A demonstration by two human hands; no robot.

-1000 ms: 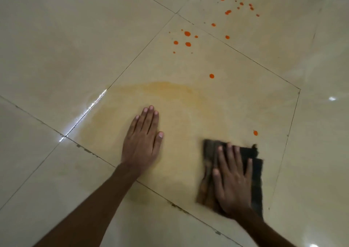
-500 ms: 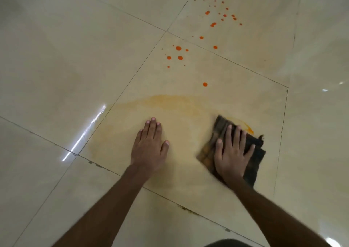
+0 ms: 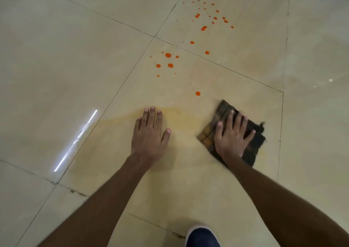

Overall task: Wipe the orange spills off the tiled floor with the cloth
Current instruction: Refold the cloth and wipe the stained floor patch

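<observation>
Right hand (image 3: 233, 135): lies flat on the cloth (image 3: 254, 146), fingers straight and spread, pressing it down rather than gripping it.
Left hand (image 3: 149, 133): released, palm flat on the bare floor (image 3: 75, 67), fingers straight and close together, thumb out to the side.
Cloth: soft folded fabric, dark with a brownish check showing on its left part; frayed threads stick out at its right corner.
Cloth place: on the same large tile as the left hand, to the right of it and apart from it, near the tile's right joint.
Cloth direction: it lies as a diamond with one corner pointing away from the person; it looks close to square, so no long axis can be told.
Floor: glossy cream tiles, large and square, with thin dark joints; a white glare streak (image 3: 75, 141) lies left of the left hand.
Smear (image 3: 177, 114): pale orange film, wide and cloudy, under and around the left fingertips.
Drops (image 3: 168, 55): round, bright orange, in a cluster beyond the hands; a single one (image 3: 197, 93) lies nearer the cloth, and a scatter of smaller ones (image 3: 204, 27) on the next tile.
Hidden: the cloth's middle is covered by the right hand.
Cut off: a dark blue shoe (image 3: 203, 236) with a white rim, at the bottom edge.
Blur: the cloth's edges are soft.
</observation>
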